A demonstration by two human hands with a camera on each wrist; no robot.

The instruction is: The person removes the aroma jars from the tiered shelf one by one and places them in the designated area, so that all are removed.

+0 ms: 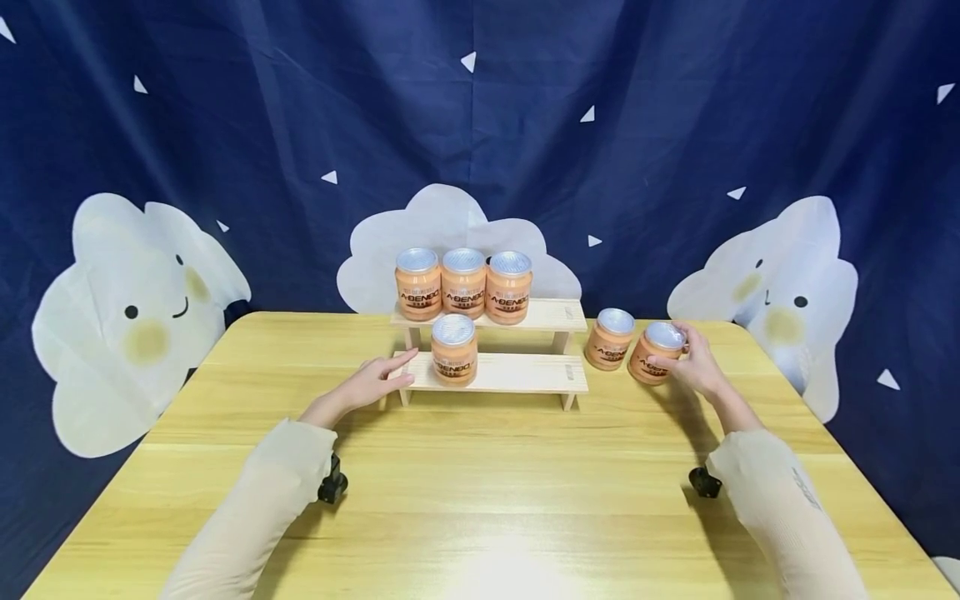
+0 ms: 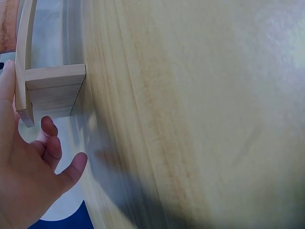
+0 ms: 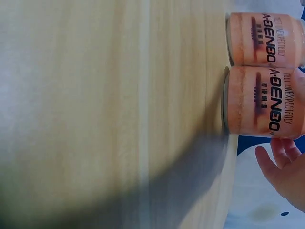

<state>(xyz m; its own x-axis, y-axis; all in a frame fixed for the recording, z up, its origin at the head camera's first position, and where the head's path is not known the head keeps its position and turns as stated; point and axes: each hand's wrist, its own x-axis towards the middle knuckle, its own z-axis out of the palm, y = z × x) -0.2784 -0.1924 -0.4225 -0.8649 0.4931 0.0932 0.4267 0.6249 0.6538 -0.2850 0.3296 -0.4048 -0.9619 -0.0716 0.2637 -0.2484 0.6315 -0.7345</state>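
On the table to the right, my right hand [image 1: 696,362] grips an orange jar [image 1: 649,363] with a silver lid, thumb across its front and fingers at its far side. A matching jar [image 1: 608,340] stands close to its left. My left hand [image 1: 369,384] is at the left end of the lower step [image 1: 517,372] of a wooden stand, index finger along that end and other fingers loosely bent. In the left wrist view, the fingertip lies against the step's board [image 2: 25,62]. One orange jar [image 1: 454,357] stands on this lower step, right of the fingertip.
Three more orange jars [image 1: 463,292] stand side by side on the upper step [image 1: 555,314], towards its left. The wooden table [image 1: 480,475] reaches back to a dark blue curtain [image 1: 300,100] with white clouds.
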